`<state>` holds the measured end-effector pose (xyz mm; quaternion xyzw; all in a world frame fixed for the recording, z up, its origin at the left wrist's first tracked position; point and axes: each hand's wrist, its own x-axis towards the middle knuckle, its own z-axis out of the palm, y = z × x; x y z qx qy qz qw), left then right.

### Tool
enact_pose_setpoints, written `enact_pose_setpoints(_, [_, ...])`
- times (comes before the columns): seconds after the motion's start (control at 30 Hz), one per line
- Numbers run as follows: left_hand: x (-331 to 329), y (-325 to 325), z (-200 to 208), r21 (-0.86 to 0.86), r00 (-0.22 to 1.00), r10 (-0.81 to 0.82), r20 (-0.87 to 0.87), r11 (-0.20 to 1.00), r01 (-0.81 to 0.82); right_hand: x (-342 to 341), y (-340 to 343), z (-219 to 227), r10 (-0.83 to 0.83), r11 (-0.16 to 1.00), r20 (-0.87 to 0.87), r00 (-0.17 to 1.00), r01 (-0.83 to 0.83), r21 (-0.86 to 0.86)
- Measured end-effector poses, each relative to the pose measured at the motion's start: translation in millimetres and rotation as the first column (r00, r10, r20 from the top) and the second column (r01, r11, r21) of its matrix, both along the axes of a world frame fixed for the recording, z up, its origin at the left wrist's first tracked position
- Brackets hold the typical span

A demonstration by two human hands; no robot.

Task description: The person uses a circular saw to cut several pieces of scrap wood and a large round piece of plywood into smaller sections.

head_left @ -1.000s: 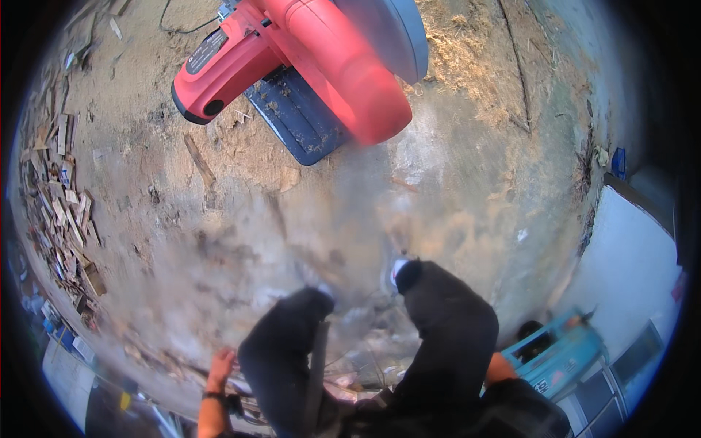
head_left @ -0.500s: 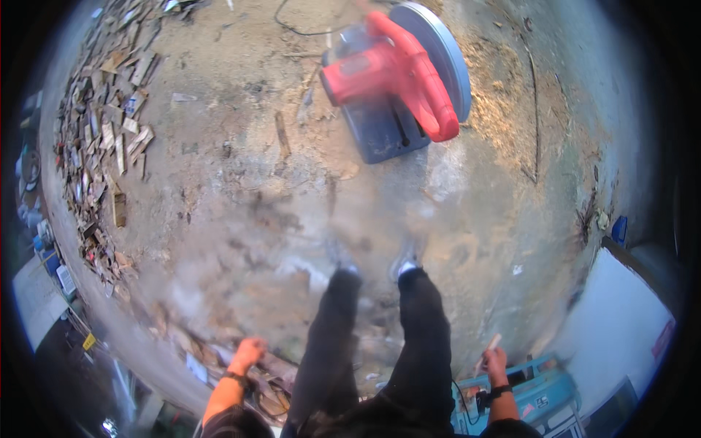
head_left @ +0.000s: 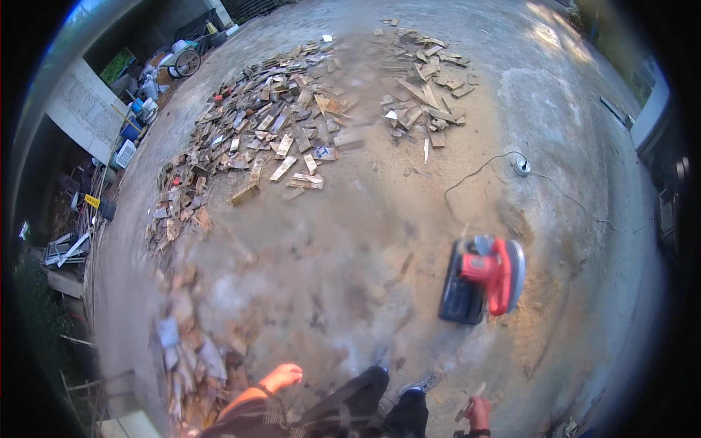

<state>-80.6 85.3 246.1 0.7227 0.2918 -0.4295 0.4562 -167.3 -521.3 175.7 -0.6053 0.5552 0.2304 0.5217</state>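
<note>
One thin stick: in the right hand, to the right of the right leg.
Right hand: fingers closed around the stick; I judge a steady grip, tip angled clear of the leg, best.
Left hand: I see nothing held; finger spread, I cannot tell.
Red saw: ahead, apart from both hands.
Wood scraps: strewn farther off.

We see a worn, stained concrete floor, grey at the right and browner mid-yard, with bright sunlight patches toward the far right. At our left stands a plain pale-grey wall near a small opening showing green.
</note>
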Motion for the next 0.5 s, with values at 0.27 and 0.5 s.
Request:
enact_pose_setpoints(0.27, [-9,21,68,0.121,0.963,0.204,0.176,0.967,-0.226,274,134,246,-0.177,0.535,0.904,0.389,-0.733,0.42])
enact_pose_setpoints(0.5, [-101,2,98,0.09,0.799,0.48,0.361,0.836,-0.542,210,95,191,0.219,0.677,0.741,0.635,-0.646,0.353])
